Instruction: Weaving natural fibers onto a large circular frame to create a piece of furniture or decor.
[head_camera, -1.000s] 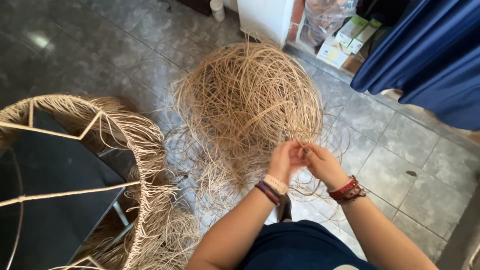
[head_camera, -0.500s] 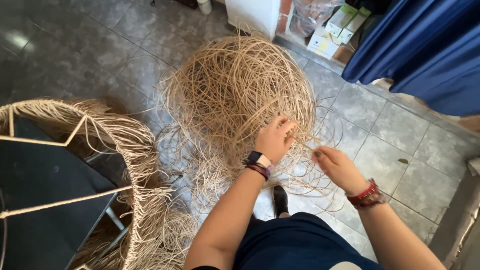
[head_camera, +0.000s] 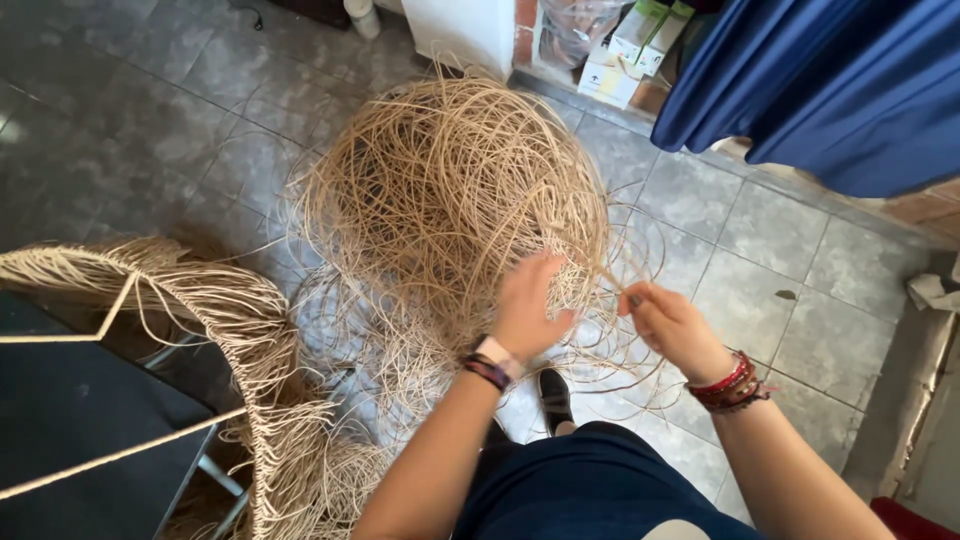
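A home craft workshop here: ahead of the left hand (head_camera: 528, 312) a big tangle of rattan strands (head_camera: 450, 190) heaps on grey floor tiles (head_camera: 780, 230), a half-woven frame (head_camera: 200, 330) stands off to its left, blue cloth (head_camera: 830, 80) and cardboard boxes (head_camera: 625, 55) beyond.

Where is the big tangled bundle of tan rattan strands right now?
In the head view, the tangled bundle of tan rattan strands lies mid-frame on the grey tiled floor, just beyond both hands, with the fringed woven frame at its left.

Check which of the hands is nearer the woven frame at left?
Left. The left hand is in the rattan pile, closer to the woven frame; the right hand is farther right.
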